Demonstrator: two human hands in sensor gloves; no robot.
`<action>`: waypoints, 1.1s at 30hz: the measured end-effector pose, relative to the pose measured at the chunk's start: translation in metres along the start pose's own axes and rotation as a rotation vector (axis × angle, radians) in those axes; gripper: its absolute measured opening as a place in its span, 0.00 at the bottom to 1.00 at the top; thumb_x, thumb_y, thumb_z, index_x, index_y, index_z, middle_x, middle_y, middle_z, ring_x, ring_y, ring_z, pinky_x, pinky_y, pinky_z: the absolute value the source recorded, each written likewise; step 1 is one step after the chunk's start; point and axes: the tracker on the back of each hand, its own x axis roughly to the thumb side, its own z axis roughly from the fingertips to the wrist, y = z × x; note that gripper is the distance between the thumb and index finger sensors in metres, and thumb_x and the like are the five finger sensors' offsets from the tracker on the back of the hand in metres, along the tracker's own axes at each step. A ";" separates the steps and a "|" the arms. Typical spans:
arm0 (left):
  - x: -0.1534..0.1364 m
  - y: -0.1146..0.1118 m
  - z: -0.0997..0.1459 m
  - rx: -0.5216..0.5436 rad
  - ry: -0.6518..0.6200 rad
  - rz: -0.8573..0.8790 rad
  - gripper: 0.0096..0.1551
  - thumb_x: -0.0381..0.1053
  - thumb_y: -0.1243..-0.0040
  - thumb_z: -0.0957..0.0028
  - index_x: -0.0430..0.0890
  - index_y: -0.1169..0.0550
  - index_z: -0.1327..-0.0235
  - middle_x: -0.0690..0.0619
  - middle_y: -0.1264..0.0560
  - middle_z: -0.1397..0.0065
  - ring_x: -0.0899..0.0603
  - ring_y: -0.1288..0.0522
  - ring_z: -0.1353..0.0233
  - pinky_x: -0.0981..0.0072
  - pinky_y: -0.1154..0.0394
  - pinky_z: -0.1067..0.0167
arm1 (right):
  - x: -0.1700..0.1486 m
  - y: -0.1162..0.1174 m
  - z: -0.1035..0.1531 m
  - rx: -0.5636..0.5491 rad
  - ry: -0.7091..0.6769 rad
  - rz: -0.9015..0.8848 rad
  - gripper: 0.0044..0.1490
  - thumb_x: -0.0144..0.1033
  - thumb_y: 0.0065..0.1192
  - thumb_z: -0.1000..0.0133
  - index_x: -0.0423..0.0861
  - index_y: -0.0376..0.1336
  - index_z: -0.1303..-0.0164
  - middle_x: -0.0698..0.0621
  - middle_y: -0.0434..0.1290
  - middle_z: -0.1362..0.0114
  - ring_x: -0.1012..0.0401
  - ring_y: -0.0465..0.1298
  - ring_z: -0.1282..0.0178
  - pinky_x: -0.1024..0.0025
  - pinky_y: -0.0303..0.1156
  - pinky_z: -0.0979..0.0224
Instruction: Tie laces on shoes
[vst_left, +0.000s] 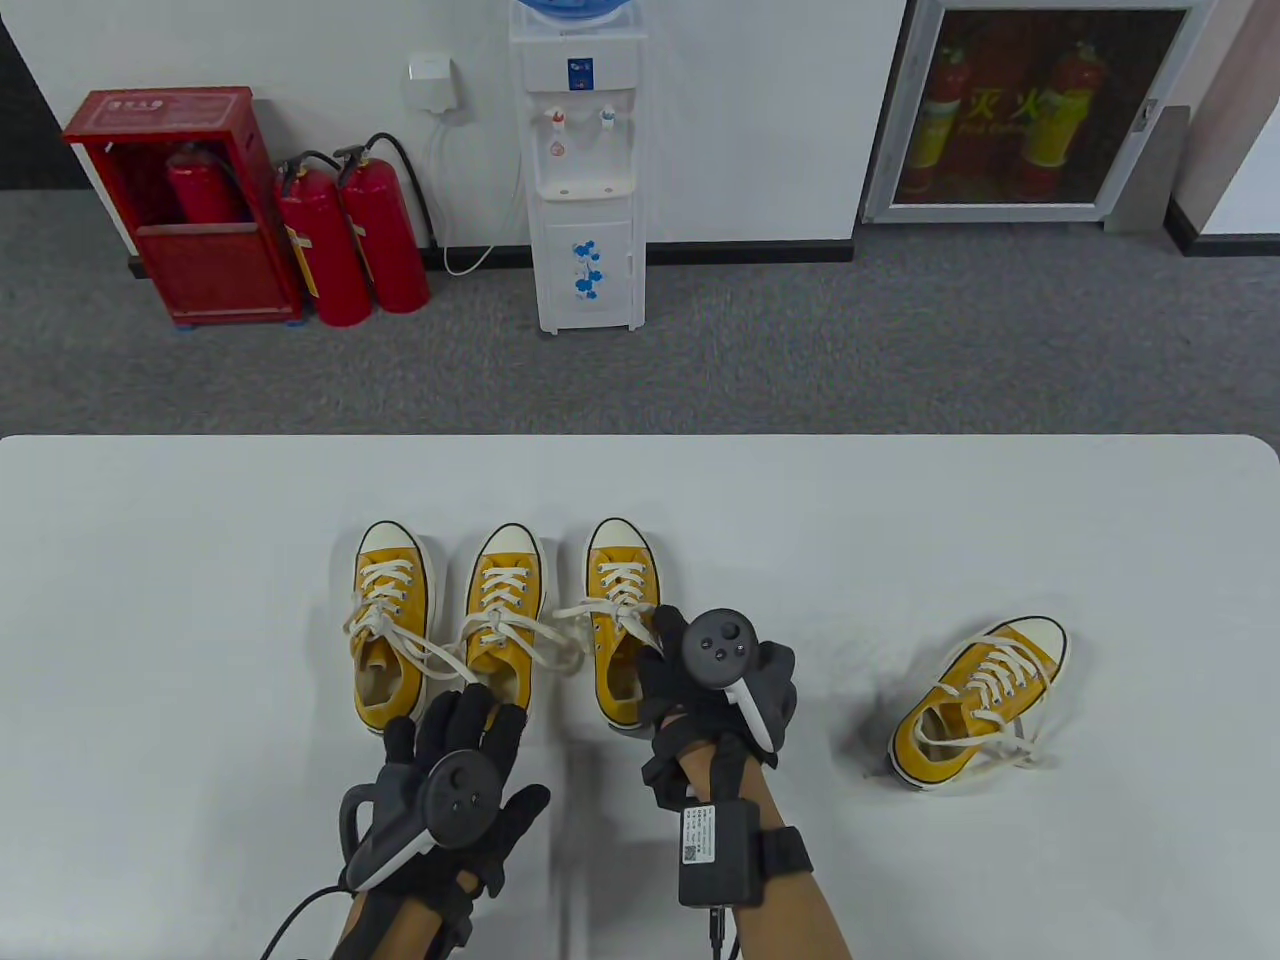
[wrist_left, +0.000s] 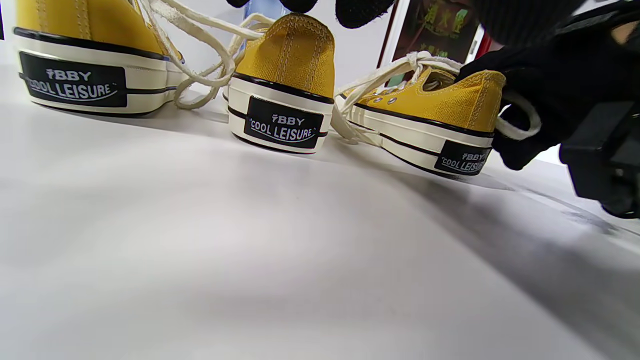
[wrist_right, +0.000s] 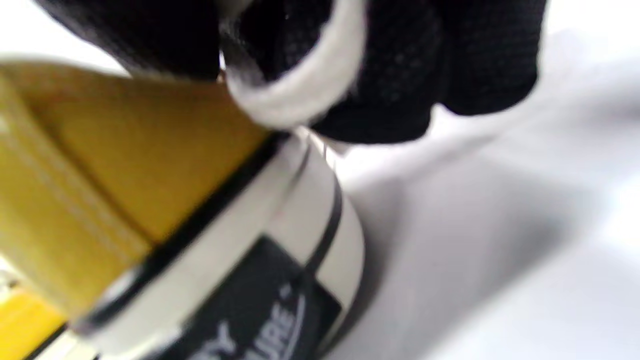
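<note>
I see four yellow shoes (vst_left: 391, 625); third one's heel sits under my right hand (vst_left: 715, 675), laces (wrist_right: 305, 95) untied.

Three yellow sneakers (vst_left: 500, 620) stand close side by side, loose laces (vst_left: 545, 640) strung across the narrow gaps between them. A wide strip of bare worktop (vst_left: 840, 560) separates them from the fourth sneaker (vst_left: 975, 700), lying apart on the right.

Yellow canvas shoes (vst_left: 391, 625), matt table (vst_left: 200, 600)
</note>
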 end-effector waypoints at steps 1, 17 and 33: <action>0.000 0.000 0.000 0.001 0.001 0.000 0.50 0.73 0.49 0.48 0.56 0.47 0.15 0.45 0.57 0.09 0.29 0.58 0.11 0.19 0.64 0.26 | 0.001 -0.005 0.002 -0.001 -0.007 -0.005 0.41 0.51 0.64 0.49 0.46 0.61 0.26 0.47 0.72 0.35 0.63 0.82 0.66 0.54 0.78 0.48; 0.001 0.000 0.000 0.008 -0.009 -0.010 0.50 0.73 0.49 0.48 0.56 0.47 0.15 0.45 0.57 0.09 0.29 0.58 0.11 0.19 0.64 0.26 | -0.017 -0.091 0.047 -0.127 -0.004 0.061 0.40 0.51 0.64 0.49 0.47 0.63 0.27 0.46 0.69 0.30 0.58 0.82 0.56 0.50 0.75 0.42; 0.002 -0.002 0.001 0.008 -0.007 -0.010 0.50 0.73 0.49 0.48 0.56 0.47 0.15 0.46 0.58 0.09 0.29 0.58 0.11 0.19 0.64 0.26 | -0.071 -0.144 0.079 -0.297 0.147 0.281 0.43 0.56 0.65 0.50 0.50 0.63 0.25 0.48 0.55 0.17 0.44 0.59 0.17 0.38 0.53 0.21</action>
